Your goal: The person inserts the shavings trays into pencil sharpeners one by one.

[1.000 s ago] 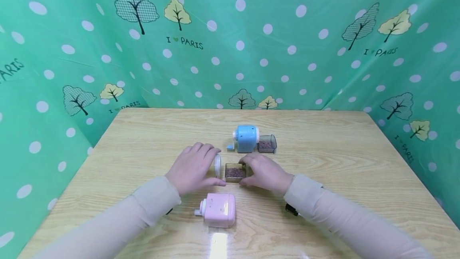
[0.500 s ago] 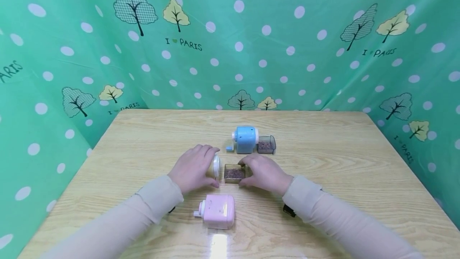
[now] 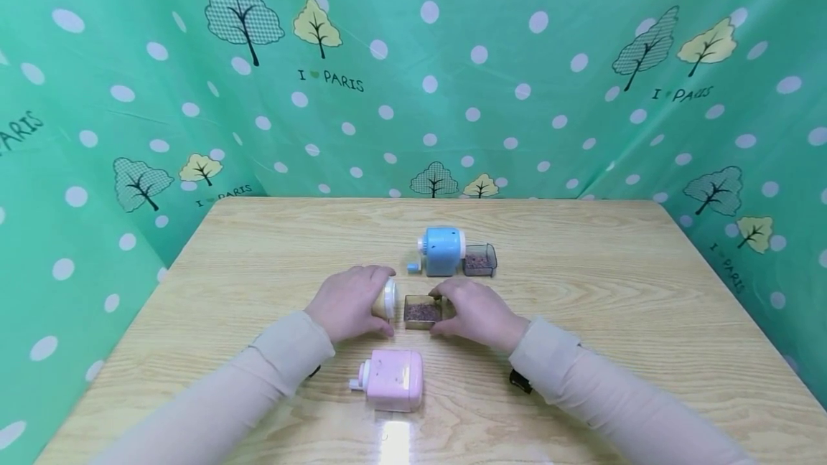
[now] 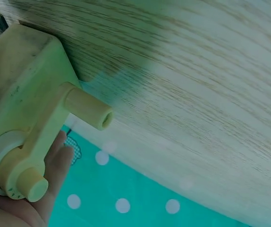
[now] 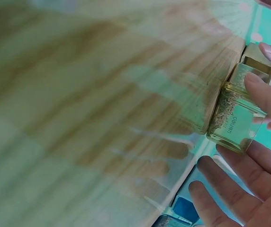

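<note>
My left hand point(image 3: 349, 303) holds a yellow crank pencil sharpener point(image 4: 31, 90) lying on the table. In the head view the hand hides most of its body, and only the white-rimmed end shows. The left wrist view shows its crank handle point(image 4: 88, 108) and the palm around it. Just right of the sharpener, a small gap apart, stands its clear amber shavings drawer point(image 3: 420, 324) with dark shavings inside. My right hand point(image 3: 481, 313) pinches the drawer's right end between thumb and fingers; in the right wrist view the thumb point(image 5: 263, 92) lies against it.
Behind the hands stands a blue crank sharpener point(image 3: 443, 251) with its shavings drawer point(image 3: 480, 270) pulled out to the right, shavings inside. Nearer to me is a pink sharpener point(image 3: 395, 379), handle to the left. A patterned green curtain point(image 3: 413, 113) hangs behind the wooden table point(image 3: 581, 271).
The left thumb and fingers have drawn back slightly leftward, away from the drawer, onto the yellow sharpener. The right hand and the drawer have stayed nearly still.
</note>
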Motion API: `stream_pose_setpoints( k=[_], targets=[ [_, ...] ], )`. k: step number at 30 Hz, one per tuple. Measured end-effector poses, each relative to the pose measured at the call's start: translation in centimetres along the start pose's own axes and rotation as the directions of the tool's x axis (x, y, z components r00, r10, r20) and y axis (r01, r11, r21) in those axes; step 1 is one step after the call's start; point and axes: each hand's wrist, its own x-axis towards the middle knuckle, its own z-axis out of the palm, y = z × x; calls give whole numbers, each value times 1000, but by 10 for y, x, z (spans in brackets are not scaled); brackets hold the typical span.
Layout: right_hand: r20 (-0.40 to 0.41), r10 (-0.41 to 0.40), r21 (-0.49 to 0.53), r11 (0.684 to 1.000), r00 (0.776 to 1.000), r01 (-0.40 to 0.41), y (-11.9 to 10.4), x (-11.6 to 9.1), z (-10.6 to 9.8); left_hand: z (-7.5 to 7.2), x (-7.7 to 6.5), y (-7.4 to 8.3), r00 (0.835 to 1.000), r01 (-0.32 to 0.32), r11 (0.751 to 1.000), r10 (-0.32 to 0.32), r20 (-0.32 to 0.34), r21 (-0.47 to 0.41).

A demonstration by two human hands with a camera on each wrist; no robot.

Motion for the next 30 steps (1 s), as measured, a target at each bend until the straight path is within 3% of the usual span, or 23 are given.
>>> stream_pose_setpoints(
  k=[9,20,30],
  targets=[
    [-7,17,10,1000,1000,-17,1,-1,1,1,3,1,999,-34,999,34,-21,6],
    [20,4,55,998,1000,-5,5,-2,3,4,2,-1,999,-23,1000,23,-25,11],
    [63,53,99,993,997,-59,6,-5,-1,3,2,0,1000,-10,1000,10,-20,11]
  ],
)
